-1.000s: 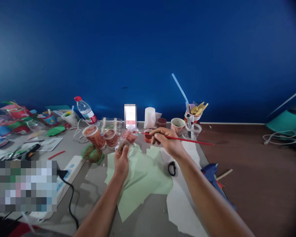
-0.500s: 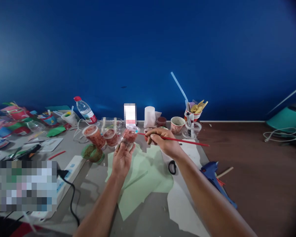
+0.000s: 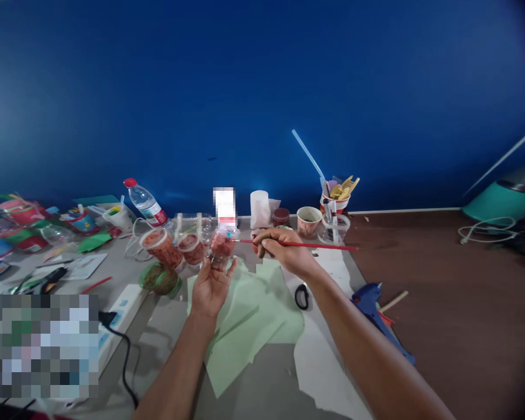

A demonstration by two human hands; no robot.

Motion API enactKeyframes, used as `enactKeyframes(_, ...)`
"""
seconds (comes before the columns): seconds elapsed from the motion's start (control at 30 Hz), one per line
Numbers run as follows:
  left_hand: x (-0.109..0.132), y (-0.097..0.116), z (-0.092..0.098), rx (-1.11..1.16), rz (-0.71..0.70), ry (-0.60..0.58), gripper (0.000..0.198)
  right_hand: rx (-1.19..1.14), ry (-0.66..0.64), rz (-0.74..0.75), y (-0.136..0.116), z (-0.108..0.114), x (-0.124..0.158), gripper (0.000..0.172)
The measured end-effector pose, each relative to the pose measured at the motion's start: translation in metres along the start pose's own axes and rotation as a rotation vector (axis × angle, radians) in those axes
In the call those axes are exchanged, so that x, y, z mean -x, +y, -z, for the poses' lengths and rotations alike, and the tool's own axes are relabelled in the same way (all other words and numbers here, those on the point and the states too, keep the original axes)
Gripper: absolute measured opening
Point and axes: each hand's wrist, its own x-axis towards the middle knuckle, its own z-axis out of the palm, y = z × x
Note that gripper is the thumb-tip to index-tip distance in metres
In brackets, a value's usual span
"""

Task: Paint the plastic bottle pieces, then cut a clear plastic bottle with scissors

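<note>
As the left hand (image 3: 210, 289) turns its palm further up, the clear plastic cup (image 3: 222, 244), smeared with red, now stands more upright than a second ago, so a different stretch of its side seems to face the paintbrush (image 3: 324, 247). The cup is held above the table, its lower end gripped between the left thumb and fingers. The right hand (image 3: 284, 249) pinches the brush, whose tip overlaps the cup's right side; whether the bristles touch it is too small to tell. Just behind the right fingers, a small red pot (image 3: 254, 249) is mostly hidden. Two red-smeared cups (image 3: 161, 249) (image 3: 191, 249) stand to the left, and green paper (image 3: 249, 332) lies below. Beside it, only a black loop (image 3: 301, 297) shows, perhaps a scissors handle. Both forearms are cut off below, and the lower left is masked by blurred blocks.
</note>
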Motion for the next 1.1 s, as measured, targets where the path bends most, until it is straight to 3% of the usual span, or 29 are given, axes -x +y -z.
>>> enactKeyframes(0.17, -0.001, 0.0, 0.0, 0.0, 0.027, -0.028, 0.016, -0.019, 0.031, 0.024, -0.003, 0.002, 0.001, 0.022)
enactKeyframes(0.3, 0.0, -0.002, -0.001, -0.104, -0.01, -0.074, 0.01, -0.005, -0.014, 0.043, -0.003, -0.002, 0.002, 0.022)
enactKeyframes(0.47, 0.002, -0.002, -0.005, -0.141, -0.061, -0.056, 0.008, 0.021, 0.031, 0.01, -0.007, 0.001, 0.002, 0.021)
enactKeyframes(0.67, 0.007, -0.008, -0.013, -0.329, -0.193, -0.007, 0.025, -0.012, 0.014, 0.074, -0.011, -0.003, 0.004, 0.022)
enactKeyframes(0.8, 0.008, -0.012, -0.015, -0.427, -0.289, 0.013, 0.03, 0.054, -0.023, 0.008, -0.007, -0.002, 0.003, 0.021)
enactKeyframes(0.9, 0.008, -0.013, -0.012, -0.5, -0.337, 0.015, 0.031, 0.059, -0.01, -0.043, -0.007, 0.001, 0.004, 0.021)
enactKeyframes(1.1, 0.006, -0.016, 0.0, -0.769, -0.43, -0.002, 0.035, 0.058, -0.032, 0.036, -0.011, -0.001, 0.004, 0.022)
